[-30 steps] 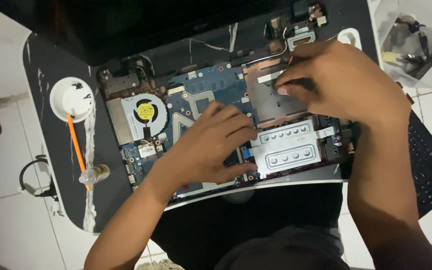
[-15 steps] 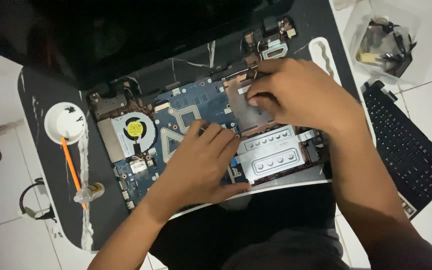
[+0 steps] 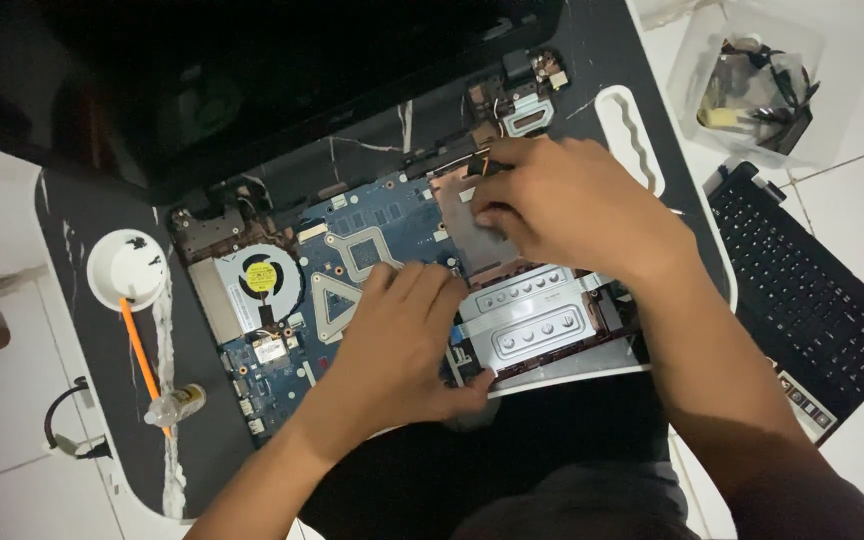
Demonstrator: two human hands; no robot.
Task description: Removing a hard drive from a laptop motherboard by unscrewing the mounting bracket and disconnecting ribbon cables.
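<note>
An opened laptop base lies on a small dark table (image 3: 82,230), its blue motherboard (image 3: 372,225) bare, with a round cooling fan (image 3: 260,277) at the left. My left hand (image 3: 392,345) rests flat on the board's near part, thumb hooked over the front edge. My right hand (image 3: 577,205) is curled over a copper-coloured plate (image 3: 472,240) near the back right, fingertips pinched at its far corner; what they grip is hidden. A silver drive cage (image 3: 532,320) sits between my hands.
The laptop's dark screen (image 3: 232,80) stands open behind. A white round cup (image 3: 124,268), an orange stick (image 3: 140,355) and a small bottle (image 3: 177,405) lie at the left. A removed black keyboard (image 3: 812,300) and a clear tub of parts (image 3: 752,85) sit on the white floor at right.
The view has shifted, so the laptop sits lower and tilted in frame. My right hand has slid a little toward the plate's far corner. My left hand keeps its place.
</note>
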